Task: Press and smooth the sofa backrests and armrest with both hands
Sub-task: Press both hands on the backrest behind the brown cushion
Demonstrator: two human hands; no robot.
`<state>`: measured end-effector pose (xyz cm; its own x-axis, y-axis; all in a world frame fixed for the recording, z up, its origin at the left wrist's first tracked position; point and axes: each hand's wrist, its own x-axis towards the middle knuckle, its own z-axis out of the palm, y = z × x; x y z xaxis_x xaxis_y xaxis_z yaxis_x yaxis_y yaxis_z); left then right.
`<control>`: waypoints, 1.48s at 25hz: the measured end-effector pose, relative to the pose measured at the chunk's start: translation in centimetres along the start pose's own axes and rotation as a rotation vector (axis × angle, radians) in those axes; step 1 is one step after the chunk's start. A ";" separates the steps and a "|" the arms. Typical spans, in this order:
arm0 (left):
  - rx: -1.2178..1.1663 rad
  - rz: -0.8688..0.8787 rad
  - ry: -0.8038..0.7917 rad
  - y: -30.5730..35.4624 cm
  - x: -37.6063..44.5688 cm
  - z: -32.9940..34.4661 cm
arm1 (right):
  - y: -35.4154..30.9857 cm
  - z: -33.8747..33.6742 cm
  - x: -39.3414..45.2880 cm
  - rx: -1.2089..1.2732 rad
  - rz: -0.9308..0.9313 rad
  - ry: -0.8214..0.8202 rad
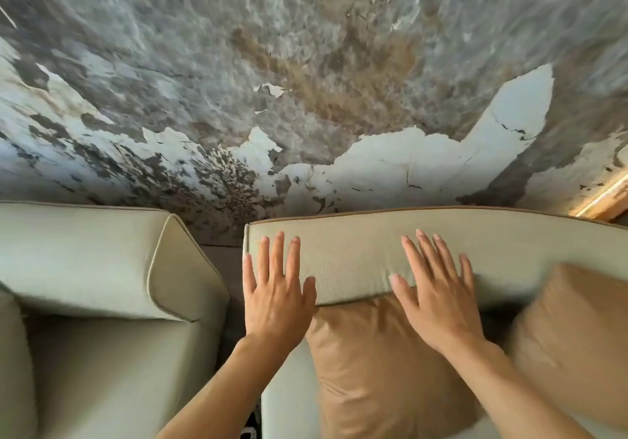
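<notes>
A pale green sofa backrest [356, 251] with tan piping runs across the right half of the head view. My left hand [277, 292] lies flat on its left end, fingers spread. My right hand [438, 296] lies flat further right on the same backrest, fingers spread, its heel over a tan cushion [384, 364]. Neither hand holds anything. A second pale green sofa section with its backrest [78, 255] and end panel [180, 268] stands to the left, untouched.
A second tan cushion [577, 336] leans against the backrest at the right. A dark gap [231, 268] separates the two sofa sections. Behind them rises a wall [306, 82] with peeling, stained paint. A lit wooden edge [605, 201] shows far right.
</notes>
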<state>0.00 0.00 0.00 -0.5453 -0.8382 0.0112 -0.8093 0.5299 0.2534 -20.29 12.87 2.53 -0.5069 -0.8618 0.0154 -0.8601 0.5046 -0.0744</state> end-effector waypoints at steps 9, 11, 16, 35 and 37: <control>0.103 0.046 0.165 -4.5 8.3 11.4 | 1.4 11.7 10.4 0.020 -0.051 0.030; 0.103 0.040 0.241 -4.6 8.7 12.3 | 1.5 13.5 11.1 0.010 -0.072 0.051; 0.135 0.057 0.432 -4.7 8.9 13.6 | 1.8 15.3 11.2 0.004 -0.080 0.221; 0.173 0.092 0.484 -4.5 16.0 14.7 | 2.4 17.2 16.8 -0.047 -0.047 0.370; 0.172 0.103 0.483 -4.3 17.3 14.7 | 2.5 17.4 17.8 -0.050 -0.033 0.383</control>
<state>-9.15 -14.90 -15.12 -0.4939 -0.7230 0.4831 -0.8032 0.5921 0.0650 -30.50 -2.09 -14.71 -0.4554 -0.8006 0.3893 -0.8731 0.4871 -0.0195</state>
